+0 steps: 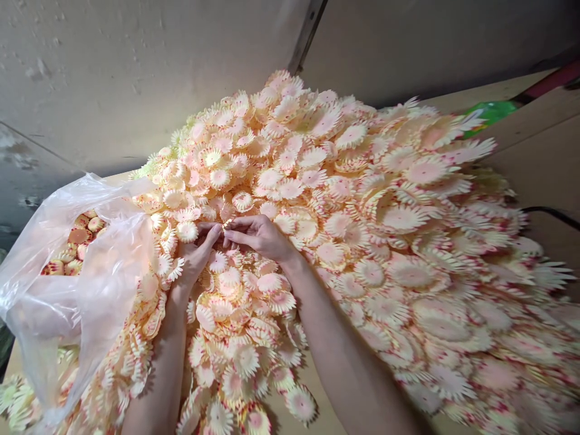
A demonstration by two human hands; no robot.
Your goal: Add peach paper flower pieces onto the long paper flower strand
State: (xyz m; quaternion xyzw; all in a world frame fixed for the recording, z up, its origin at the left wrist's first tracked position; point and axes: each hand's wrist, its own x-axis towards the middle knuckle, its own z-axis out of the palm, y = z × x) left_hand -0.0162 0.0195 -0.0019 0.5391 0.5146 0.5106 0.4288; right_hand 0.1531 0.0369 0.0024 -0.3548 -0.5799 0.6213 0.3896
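A large heap of flat fabric flower petals [362,199], cream and pink with fringed edges, covers most of the wooden board. Both my hands meet in the middle of the heap. My left hand [196,254] is curled with thumb and fingertips pinched toward the right hand. My right hand [258,234] has its fingers pressed together at the same spot. Between the fingertips sits a small yellowish bit [225,225]; I cannot make out what it is. Petals lie all around and under both wrists.
A clear plastic bag [67,284] at the left holds more petal discs [75,238]. A wooden board [544,163] shows at the right, with a green object [492,112] and a dark cable [550,212]. A grey concrete wall [136,66] stands behind.
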